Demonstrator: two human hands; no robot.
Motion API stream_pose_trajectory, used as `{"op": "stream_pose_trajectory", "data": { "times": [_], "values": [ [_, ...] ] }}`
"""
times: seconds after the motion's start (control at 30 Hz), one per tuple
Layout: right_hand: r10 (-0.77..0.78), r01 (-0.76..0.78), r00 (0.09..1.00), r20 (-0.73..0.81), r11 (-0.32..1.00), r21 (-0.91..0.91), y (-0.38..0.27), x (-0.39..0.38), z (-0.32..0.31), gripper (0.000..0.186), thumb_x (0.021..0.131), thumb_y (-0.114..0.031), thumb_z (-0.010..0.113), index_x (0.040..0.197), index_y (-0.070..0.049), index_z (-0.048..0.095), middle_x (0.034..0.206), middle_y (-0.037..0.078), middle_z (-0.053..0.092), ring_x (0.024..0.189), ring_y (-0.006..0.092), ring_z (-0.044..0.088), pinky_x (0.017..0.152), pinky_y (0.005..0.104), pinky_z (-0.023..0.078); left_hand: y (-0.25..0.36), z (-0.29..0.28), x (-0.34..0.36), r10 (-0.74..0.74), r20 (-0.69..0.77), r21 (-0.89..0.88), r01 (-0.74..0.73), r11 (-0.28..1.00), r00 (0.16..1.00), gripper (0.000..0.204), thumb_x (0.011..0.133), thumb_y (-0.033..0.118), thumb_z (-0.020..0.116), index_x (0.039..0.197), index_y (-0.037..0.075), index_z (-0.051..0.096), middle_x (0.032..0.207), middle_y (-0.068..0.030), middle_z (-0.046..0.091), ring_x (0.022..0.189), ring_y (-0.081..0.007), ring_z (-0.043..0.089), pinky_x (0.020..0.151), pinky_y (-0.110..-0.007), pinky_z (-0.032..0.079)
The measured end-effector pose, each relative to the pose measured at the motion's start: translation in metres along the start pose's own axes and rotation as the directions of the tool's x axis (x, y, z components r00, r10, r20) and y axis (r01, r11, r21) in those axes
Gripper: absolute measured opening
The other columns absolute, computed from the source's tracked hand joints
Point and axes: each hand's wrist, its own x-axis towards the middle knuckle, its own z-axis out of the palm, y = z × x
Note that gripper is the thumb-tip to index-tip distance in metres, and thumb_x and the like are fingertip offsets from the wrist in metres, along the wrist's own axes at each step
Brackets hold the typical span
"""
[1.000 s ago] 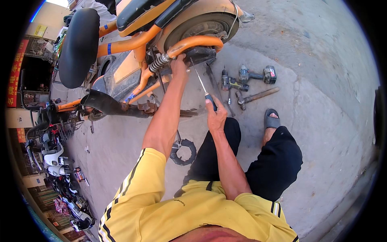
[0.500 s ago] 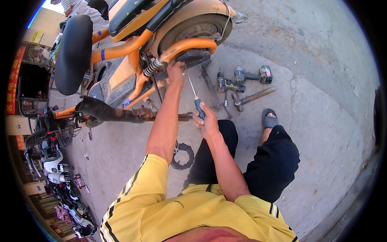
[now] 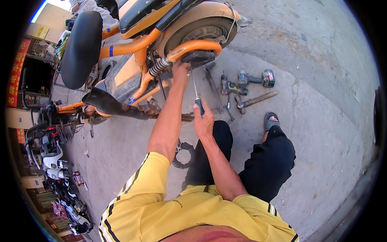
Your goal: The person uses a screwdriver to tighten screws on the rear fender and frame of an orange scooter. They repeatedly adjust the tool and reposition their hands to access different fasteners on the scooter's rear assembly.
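In my right hand (image 3: pixel 203 119) is a screwdriver (image 3: pixel 199 105) with a dark handle, its long thin shaft pointing up at the underside of an orange two-wheeler (image 3: pixel 139 52). My left hand (image 3: pixel 180 74) reaches in beside the spring shock absorber (image 3: pixel 159 66), below the curved orange frame tube (image 3: pixel 195 44). Its fingers are curled and partly hidden by the frame, so what they grip does not show. The screwdriver's tip is close to these fingers, next to a black housing (image 3: pixel 199 58) under the rear wheel (image 3: pixel 205 30).
Right of the two-wheeler, two cordless power tools (image 3: pixel 256 78) (image 3: pixel 232 88) and a wooden-handled hammer (image 3: pixel 258 98) lie on the concrete. A dark notched ring (image 3: pixel 183 155) lies by my knee. Parked scooters (image 3: pixel 54 161) line the left side; a person (image 3: pixel 94 11) is at the top left.
My right hand has turned the screwdriver more upright and shifted its grip on the handle. The left hand stays at the same spot by the shock absorber. The whole view has shifted slightly.
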Motion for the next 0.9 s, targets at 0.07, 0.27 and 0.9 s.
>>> {"op": "stream_pose_trajectory", "data": {
  "times": [0.07, 0.27, 0.9],
  "values": [
    [-0.003, 0.003, 1.000, 0.015, 1.000, 0.000, 0.007, 0.003, -0.004, 0.047, 0.102, -0.027, 0.065, 0.138, 0.002, 0.061, 0.096, 0.013, 0.071, 0.088, 0.0179, 0.064, 0.084, 0.0325, 0.052, -0.002, 0.000, 0.001, 0.001, 0.017, -0.017, -0.001, 1.000, 1.000, 0.066, 0.081, 0.001, 0.062, 0.146, -0.005, 0.053, 0.103, -0.0092, 0.062, 0.085, -0.0167, 0.057, 0.075, -0.029, 0.045],
    [-0.107, 0.108, 0.994, -0.013, 0.993, 0.049, 0.023, 0.009, -0.005, 0.044, 0.101, -0.026, 0.066, 0.137, -0.001, 0.063, 0.081, 0.015, 0.064, 0.074, 0.0168, 0.059, 0.071, 0.0349, 0.051, -0.003, 0.002, 0.002, 0.001, 0.023, -0.096, 0.001, 0.995, 1.000, 0.064, 0.085, -0.001, 0.061, 0.148, -0.006, 0.050, 0.109, -0.0101, 0.063, 0.088, -0.0173, 0.059, 0.077, -0.029, 0.046],
    [-0.074, 0.074, 0.997, -0.010, 0.991, 0.115, 0.032, 0.008, 0.000, 0.048, 0.102, -0.027, 0.066, 0.141, 0.000, 0.061, 0.088, 0.009, 0.069, 0.076, 0.0142, 0.060, 0.072, 0.0306, 0.051, 0.015, 0.005, -0.011, -0.060, 0.093, -0.091, 0.068, 0.994, 0.994, 0.055, 0.091, -0.009, 0.055, 0.145, -0.001, 0.050, 0.134, -0.0095, 0.055, 0.111, -0.0203, 0.059, 0.099, -0.039, 0.056]
  ]
}}
